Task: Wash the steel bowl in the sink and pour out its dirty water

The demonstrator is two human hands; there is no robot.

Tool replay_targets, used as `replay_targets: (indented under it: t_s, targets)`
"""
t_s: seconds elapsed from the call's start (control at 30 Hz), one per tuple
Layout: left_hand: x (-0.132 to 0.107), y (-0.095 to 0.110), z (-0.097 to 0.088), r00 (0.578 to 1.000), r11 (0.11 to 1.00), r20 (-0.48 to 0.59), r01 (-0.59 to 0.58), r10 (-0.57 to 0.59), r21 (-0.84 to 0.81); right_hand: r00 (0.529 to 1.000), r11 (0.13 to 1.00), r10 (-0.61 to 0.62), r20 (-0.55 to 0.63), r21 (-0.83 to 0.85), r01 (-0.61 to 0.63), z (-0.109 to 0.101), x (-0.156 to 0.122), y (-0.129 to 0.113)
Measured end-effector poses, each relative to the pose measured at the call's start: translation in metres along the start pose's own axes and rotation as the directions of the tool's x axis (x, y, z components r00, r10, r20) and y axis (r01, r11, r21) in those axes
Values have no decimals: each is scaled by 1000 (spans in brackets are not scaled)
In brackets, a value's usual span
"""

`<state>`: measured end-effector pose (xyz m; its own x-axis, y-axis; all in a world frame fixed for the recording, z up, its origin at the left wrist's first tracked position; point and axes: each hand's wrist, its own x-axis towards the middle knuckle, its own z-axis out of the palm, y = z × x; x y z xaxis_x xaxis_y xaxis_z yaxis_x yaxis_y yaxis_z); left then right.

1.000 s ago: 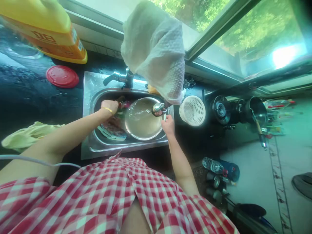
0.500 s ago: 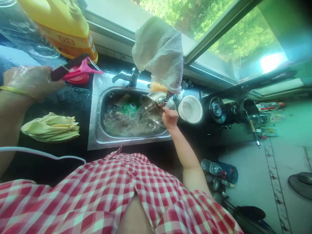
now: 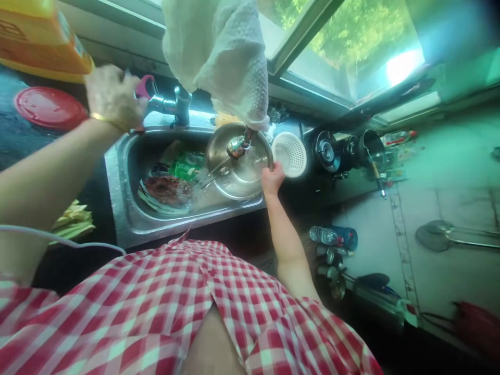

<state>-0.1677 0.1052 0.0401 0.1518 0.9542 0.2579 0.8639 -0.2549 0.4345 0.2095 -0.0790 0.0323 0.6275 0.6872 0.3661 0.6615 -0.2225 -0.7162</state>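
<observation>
My left hand (image 3: 113, 99), blurred by motion, is closed at the back left of the sink (image 3: 121, 213). A pink tool (image 3: 146, 85) that looks like a peeler sticks out from its fingers, close to the tap lever (image 3: 162, 104). Most of that tool is hidden. My right hand (image 3: 272, 178) grips the right rim of a metal basin (image 3: 252, 174), which sits over the sink's right part under the tap spout (image 3: 239, 147). Left of the basin, a green plastic item (image 3: 185, 166) and something reddish-brown (image 3: 164, 190) lie in the sink.
A white cloth (image 3: 230, 57) hangs over the tap. Right of the basin stands a white perforated basket (image 3: 289, 154), with a stove (image 3: 327, 151) beyond. On the left are a red lid (image 3: 50, 108), a yellow jug (image 3: 42, 41) and pale yellow leaves (image 3: 74, 224).
My left hand has moved right with the pink tool, towards the tap. The basin has come left and flatter under the spout in my right hand. The view has shifted right.
</observation>
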Motion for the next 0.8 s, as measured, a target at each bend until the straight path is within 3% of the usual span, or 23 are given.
replay_targets:
  t_s: [0.03,0.1,0.17,0.27,0.3,0.37,0.43,0.5,0.53,0.6,0.7,0.8]
  targets:
    - [-15,12,14,997,998,52,-62,63,-14,999,998,41,3,46,-41,4,0,-1]
    - [-43,35,44,982,995,164,-80,88,-56,995,989,101,15,109,-102,14,0,-2]
    - [-64,51,72,984,992,172,-22,43,-122,989,977,147,35,149,-150,22,2,-2]
    - [-79,59,103,991,952,119,95,-63,-289,974,957,215,68,184,-224,27,7,-1]
    - [-82,60,111,982,917,159,158,-106,-365,968,949,238,79,194,-249,27,8,0]
    - [-89,68,123,914,769,348,375,-211,-517,958,934,270,100,216,-285,24,9,0]
    - [-98,84,135,766,495,590,628,-255,-600,955,930,274,112,222,-293,19,7,-1]
    - [-108,104,147,648,214,726,762,-230,-611,963,946,243,118,192,-262,13,4,-2]
    - [-112,113,153,628,125,747,777,-216,-617,968,957,218,124,167,-237,10,2,-2]
    - [-118,123,163,643,46,732,757,-222,-651,971,971,183,152,125,-203,2,-3,0]
    - [-119,118,174,693,36,673,703,-260,-710,936,945,236,261,161,-283,-4,-18,14]
    - [-112,98,181,739,114,611,659,-282,-744,808,817,375,455,249,-519,2,-47,38]
